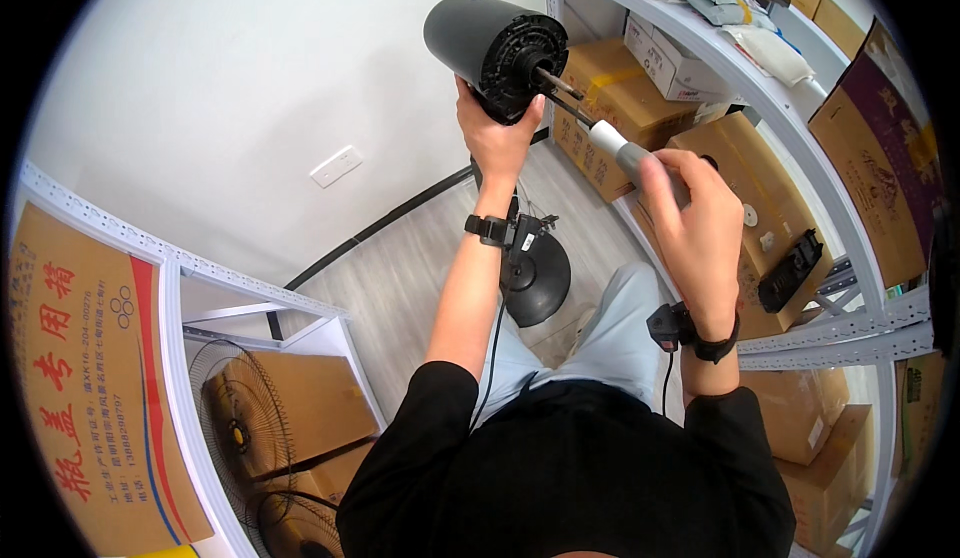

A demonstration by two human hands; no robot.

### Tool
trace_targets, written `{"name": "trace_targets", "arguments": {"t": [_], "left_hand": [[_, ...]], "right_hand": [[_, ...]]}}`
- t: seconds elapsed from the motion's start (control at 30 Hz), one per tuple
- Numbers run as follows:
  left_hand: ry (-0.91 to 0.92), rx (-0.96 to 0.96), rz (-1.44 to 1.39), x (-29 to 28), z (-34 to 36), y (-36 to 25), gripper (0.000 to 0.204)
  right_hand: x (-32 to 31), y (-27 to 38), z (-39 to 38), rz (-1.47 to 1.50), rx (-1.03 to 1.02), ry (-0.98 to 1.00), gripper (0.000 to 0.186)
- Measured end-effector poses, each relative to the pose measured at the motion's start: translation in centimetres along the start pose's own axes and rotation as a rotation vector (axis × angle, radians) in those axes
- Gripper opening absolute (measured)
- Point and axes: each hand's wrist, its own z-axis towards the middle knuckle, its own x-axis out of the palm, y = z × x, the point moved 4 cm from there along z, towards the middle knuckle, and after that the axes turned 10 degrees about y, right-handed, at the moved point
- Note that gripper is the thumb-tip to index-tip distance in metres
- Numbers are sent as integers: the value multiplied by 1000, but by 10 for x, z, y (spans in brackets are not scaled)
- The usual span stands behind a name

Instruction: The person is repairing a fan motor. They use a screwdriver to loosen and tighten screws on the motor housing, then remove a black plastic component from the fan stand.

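Note:
My left hand (495, 143) is closed around the underside of a black fan motor housing (462, 46), holding it up in front of the white wall. A metal motor shaft (560, 83) sticks out of its open face, toward the right. In my right hand (697, 223) is a screwdriver (610, 140) with a white and grey handle. The screwdriver's dark shank reaches to the lower part of the housing's face; its tip is too small to make out. Below, a round black fan base (540, 283) stands on the floor between my legs.
Metal shelving (720, 48) with cardboard boxes (610, 88) runs along the right. On one box lies a long black plastic part (792, 270). At the lower left, a wire fan guard (240, 428) leans by a shelf, near a large printed carton (85, 378). A wall socket (336, 167) is behind.

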Motion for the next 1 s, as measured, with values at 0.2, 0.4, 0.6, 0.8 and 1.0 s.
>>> {"name": "trace_targets", "arguments": {"t": [0.2,0.4,0.6,0.8,1.0], "left_hand": [[-14,-11,1,-1,0,12,107],[-11,-5,15,-1,0,3,108],[-16,-2,76,0,-3,11,107],[19,7,28,1,-2,2,109],[-44,124,355,1,-9,14,116]], "right_hand": [[4,1,6,113,-32,104,31],[1,6,3,-58,-67,14,32],[-2,-5,23,130,75,190,35],[-3,9,9,-96,-133,50,34],[4,7,9,-68,-122,33,31]]}}
